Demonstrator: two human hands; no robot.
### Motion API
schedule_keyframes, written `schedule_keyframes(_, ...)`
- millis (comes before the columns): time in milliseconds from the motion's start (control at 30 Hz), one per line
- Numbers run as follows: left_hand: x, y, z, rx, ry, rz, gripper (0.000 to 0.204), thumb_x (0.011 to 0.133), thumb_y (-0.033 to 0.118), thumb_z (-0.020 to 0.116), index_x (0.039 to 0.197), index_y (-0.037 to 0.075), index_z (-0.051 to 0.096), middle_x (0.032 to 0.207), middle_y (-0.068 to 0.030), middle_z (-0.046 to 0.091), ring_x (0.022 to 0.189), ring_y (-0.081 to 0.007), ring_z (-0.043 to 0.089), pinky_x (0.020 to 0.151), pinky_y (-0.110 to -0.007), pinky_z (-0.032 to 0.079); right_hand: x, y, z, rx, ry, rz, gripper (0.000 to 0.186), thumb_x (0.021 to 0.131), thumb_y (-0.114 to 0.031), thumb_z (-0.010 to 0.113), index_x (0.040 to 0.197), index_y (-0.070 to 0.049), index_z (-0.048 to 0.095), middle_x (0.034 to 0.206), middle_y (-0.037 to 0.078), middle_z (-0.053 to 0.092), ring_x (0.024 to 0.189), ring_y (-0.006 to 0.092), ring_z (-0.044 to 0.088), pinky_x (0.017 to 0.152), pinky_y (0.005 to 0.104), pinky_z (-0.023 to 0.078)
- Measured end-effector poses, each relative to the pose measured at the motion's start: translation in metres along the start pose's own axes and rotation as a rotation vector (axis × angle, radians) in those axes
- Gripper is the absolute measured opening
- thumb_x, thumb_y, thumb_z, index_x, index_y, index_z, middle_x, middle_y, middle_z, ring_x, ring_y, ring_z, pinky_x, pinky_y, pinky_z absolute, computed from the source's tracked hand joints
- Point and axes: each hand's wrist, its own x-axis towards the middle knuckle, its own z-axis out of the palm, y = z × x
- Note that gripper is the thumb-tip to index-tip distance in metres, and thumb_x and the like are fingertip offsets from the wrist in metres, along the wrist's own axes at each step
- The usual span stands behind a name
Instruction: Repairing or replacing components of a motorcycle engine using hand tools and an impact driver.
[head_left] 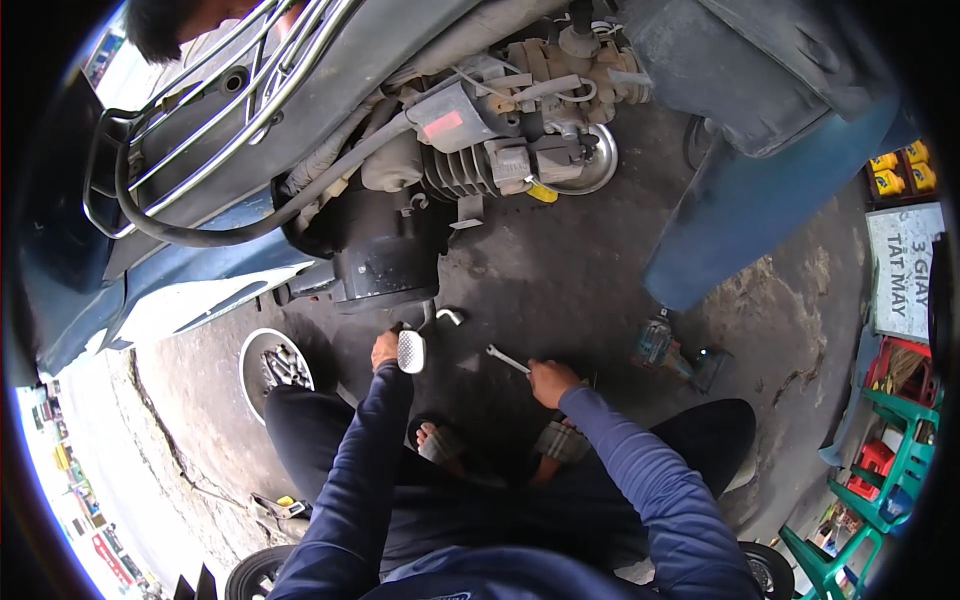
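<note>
My left hand point(385, 347) is closed at a metal pedal point(411, 352) with a pale, dimpled pad and a bent rod, just below the motorbike's dark rounded housing point(385, 265). The pad hides part of my fingers. In my right hand point(553, 382) is a wrench point(508, 358), its head pointing up and left toward the pedal. The wrench stands apart from the bike. Above both hands spreads the bike's exposed engine point(480, 160), with cooling fins, hoses and a cylindrical part.
A white bowl point(246, 372) of metal tools lies by my left knee. To the right a teal cordless power tool point(658, 345) rests on the floor. Green plastic stools point(905, 455) and a sign board point(903, 270) line the right edge. Another person's head point(165, 25) shows at upper left.
</note>
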Motion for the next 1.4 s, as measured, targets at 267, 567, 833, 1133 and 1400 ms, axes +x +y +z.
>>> schedule_keyframes(267, -0.055, 0.098, 0.005, -1.583, -0.734, -0.373, 0.048, 0.090, 0.050, 0.058, 0.120, 0.012, 0.056, 0.099, -0.0100, 0.063, 0.084, -0.0226, 0.061, 0.073, -0.035, 0.048, -0.018, -0.061, -0.089, 0.462, -0.048, -0.027, 0.040, 0.091, -0.041, 0.058, 0.090, -0.001, 0.062, 0.080, 0.018, 0.066, 0.083, 0.0356, 0.065, 0.073, 0.0449, 0.050)
schedule_keyframes(567, -0.060, 0.132, 0.018, -1.460, -0.750, -0.178, 0.013, 0.087, 0.013, 0.062, 0.099, 0.007, 0.060, 0.080, -0.0044, 0.061, 0.071, -0.0201, 0.062, 0.059, -0.034, 0.049, -0.090, 0.017, -0.182, 0.559, 0.079, 0.167, 0.034, 0.083, -0.034, 0.069, 0.092, -0.001, 0.065, 0.076, 0.015, 0.067, 0.071, 0.0311, 0.066, 0.065, 0.0392, 0.051)
schedule_keyframes(833, -0.028, -0.058, -0.082, -1.161, -0.521, -0.223, 0.043, 0.085, 0.053, 0.058, 0.094, 0.011, 0.054, 0.079, -0.0041, 0.055, 0.068, -0.0190, 0.056, 0.062, -0.040, 0.048, -0.077, 0.032, -0.195, 0.639, 0.128, 0.061, 0.036, 0.086, -0.031, 0.068, 0.097, 0.003, 0.062, 0.077, 0.014, 0.066, 0.069, 0.0239, 0.064, 0.065, 0.0357, 0.050)
schedule_keyframes(1133, -0.024, -0.174, -0.137, 0.204, 0.323, -0.634, 0.041, 0.081, 0.034, 0.063, 0.098, -0.003, 0.067, 0.100, -0.0238, 0.067, 0.100, -0.0362, 0.064, 0.090, -0.044, 0.049, -0.058, 0.005, -0.204, 0.598, 0.038, -0.005, 0.035, 0.086, -0.031, 0.068, 0.098, 0.001, 0.062, 0.083, 0.015, 0.067, 0.074, 0.0233, 0.065, 0.068, 0.0343, 0.051)
schedule_keyframes(1400, -0.044, -0.085, -0.054, 0.092, 0.111, -0.678, 0.086, 0.073, 0.035, 0.072, 0.139, -0.004, 0.032, 0.132, -0.0209, 0.049, 0.124, -0.0368, 0.047, 0.101, -0.043, 0.042, -0.048, -0.004, -0.197, 0.574, 0.010, 0.001, 0.034, 0.087, -0.030, 0.067, 0.099, 0.001, 0.062, 0.083, 0.015, 0.067, 0.078, 0.0225, 0.066, 0.071, 0.0343, 0.051)
